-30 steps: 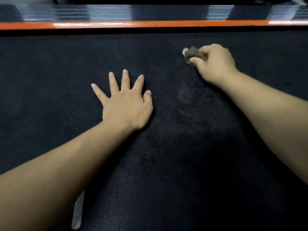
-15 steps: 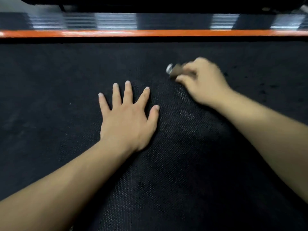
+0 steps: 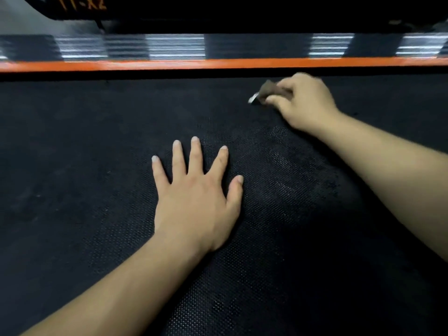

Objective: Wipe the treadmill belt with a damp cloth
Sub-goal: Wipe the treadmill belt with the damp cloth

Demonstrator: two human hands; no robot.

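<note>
The black textured treadmill belt [image 3: 97,166] fills most of the view. My left hand [image 3: 196,197] lies flat on it near the middle, fingers spread and straight. My right hand [image 3: 303,100] is further away, close to the belt's far edge, with its fingers curled round a small bunched brownish-grey cloth [image 3: 265,89] pressed onto the belt. A pale bit of the cloth pokes out at its left end. Most of the cloth is hidden under the fingers.
An orange strip [image 3: 218,64] runs along the far side of the belt, with a ribbed silver and dark side rail [image 3: 174,46] behind it. A dark housing with orange lettering [image 3: 80,3] sits above. A lighter sheen marks the belt [image 3: 278,166] between my hands.
My right hand with the cloth slid left and nearer, then back toward the far edge. My left hand stayed flat on the belt. The view tilted up a little.
</note>
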